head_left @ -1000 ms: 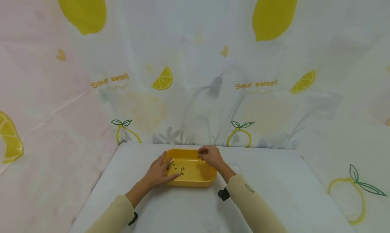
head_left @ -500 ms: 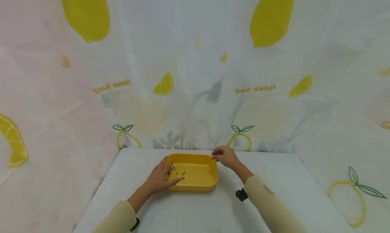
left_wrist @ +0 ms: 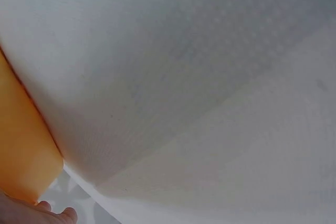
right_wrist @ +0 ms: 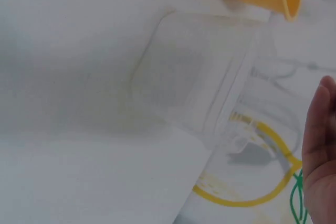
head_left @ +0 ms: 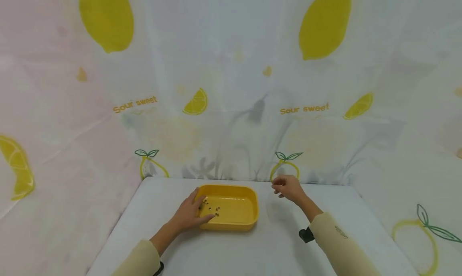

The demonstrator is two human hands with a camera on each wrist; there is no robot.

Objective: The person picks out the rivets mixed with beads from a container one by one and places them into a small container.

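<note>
On the bench (head_left: 220,254), a yellow tray (head_left: 240,210) sits under the spread left hand (head_left: 188,214), a clear container (right_wrist: 194,72) below the bent-fingered right hand (head_left: 290,187), any hold unclear.

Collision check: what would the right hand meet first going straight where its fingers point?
Likely the tray: the right hand points left, towards its far corner. Depth is unclear, so it might pass over or behind.
</note>
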